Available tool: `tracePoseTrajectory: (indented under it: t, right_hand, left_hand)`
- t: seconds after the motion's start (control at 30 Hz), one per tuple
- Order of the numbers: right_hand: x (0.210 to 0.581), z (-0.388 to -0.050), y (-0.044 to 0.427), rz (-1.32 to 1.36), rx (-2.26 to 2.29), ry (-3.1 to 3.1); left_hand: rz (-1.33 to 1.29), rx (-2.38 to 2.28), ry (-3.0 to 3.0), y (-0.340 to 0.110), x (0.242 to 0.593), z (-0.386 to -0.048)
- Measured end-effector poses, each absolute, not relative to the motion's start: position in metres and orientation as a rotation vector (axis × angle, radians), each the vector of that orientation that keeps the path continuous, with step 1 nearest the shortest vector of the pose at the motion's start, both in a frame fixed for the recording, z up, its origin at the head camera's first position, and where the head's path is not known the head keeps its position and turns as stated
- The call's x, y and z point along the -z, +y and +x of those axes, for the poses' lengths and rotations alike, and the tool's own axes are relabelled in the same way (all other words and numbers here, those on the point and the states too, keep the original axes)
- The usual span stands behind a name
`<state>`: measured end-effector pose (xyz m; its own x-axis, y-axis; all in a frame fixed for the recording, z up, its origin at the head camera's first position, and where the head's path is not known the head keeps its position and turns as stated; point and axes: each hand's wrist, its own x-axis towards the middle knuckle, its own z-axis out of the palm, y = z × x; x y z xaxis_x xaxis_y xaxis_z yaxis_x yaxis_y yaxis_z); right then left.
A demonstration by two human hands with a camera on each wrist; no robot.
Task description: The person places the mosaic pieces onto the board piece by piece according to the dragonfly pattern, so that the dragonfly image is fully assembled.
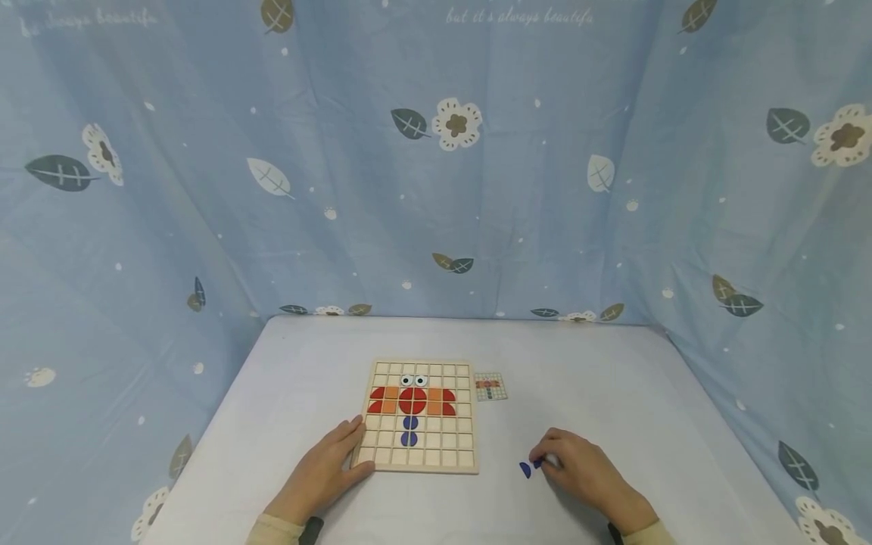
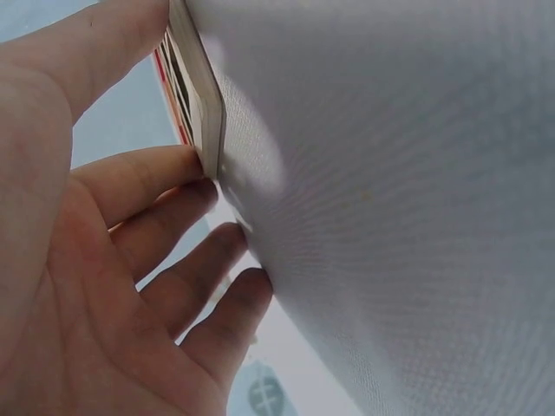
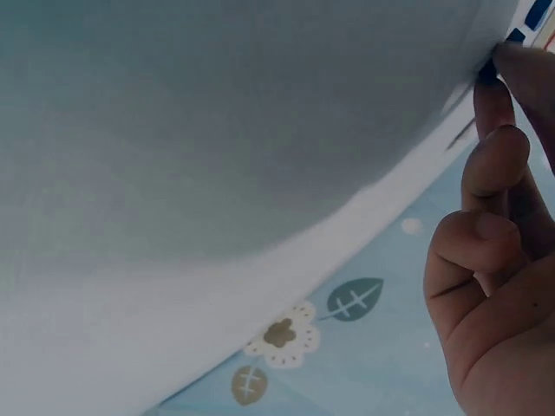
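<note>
A wooden grid board [image 1: 440, 457] lies on the table, bearing red and orange pieces, two round eye pieces and blue rounded pieces. My left hand [image 1: 325, 467] holds its near left corner, thumb at the front edge and fingers along the left side; the left wrist view shows thumb and index finger touching the board's edge [image 2: 211, 121]. To the right of the board, my right hand [image 1: 579, 467] pinches a small blue piece [image 1: 537, 462] between thumb and index finger, low over the table. Beside it lies a loose blue half-round piece [image 1: 525, 469].
A small pattern card [image 1: 492, 395] lies against the board's right side, printed with a similar coloured figure on a grid. The white-covered table [image 1: 599, 378] is enclosed at the back and sides by a blue curtain [image 1: 531, 212] with leaves and flowers.
</note>
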<state>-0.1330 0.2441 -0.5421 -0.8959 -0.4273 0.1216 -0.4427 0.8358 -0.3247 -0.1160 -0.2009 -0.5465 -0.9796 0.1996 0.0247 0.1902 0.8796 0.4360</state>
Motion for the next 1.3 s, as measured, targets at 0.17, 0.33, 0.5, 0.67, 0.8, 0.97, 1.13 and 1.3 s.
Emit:
tracePoseTrajectory:
  t: [0.17, 0.33, 0.5, 0.67, 0.8, 0.97, 1.13, 1.3]
  right_hand:
    - [0.543, -0.138, 0.243, 0.667, -0.508, -2.965]
    - [0.541, -0.133, 0.242, 0.555, -0.460, -2.955]
    - [0.537, -0.129, 0.240, 0.402, -0.437, -3.019]
    - [0.538, -0.130, 0.238, 0.416, -0.484, -3.030]
    - [0.538, -0.129, 0.237, 0.457, -0.466, -3.025]
    - [0.537, -0.128, 0.234, 0.463, -0.439, -3.033]
    - [0.535, -0.129, 0.233, 0.455, -0.417, -3.032]
    - [0.537, -0.130, 0.232, 0.490, -0.409, -3.015]
  left_hand:
    - [0.328, -0.708, 3.028, -0.201, 0.546, -0.116]
    - [0.320, -0.694, 3.034, -0.201, 0.546, -0.116]
    - [0.320, -0.687, 3.036, -0.201, 0.546, -0.116]
    - [0.321, -0.695, 3.035, -0.201, 0.546, -0.116]
    - [0.314, -0.694, 3.030, -0.201, 0.547, -0.116]
    - [0.329, -0.692, 3.028, -0.201, 0.548, -0.117]
    - [0.327, -0.681, 3.036, -0.201, 0.549, -0.118]
    - [0.315, -0.674, 3.032, -0.201, 0.550, -0.118]
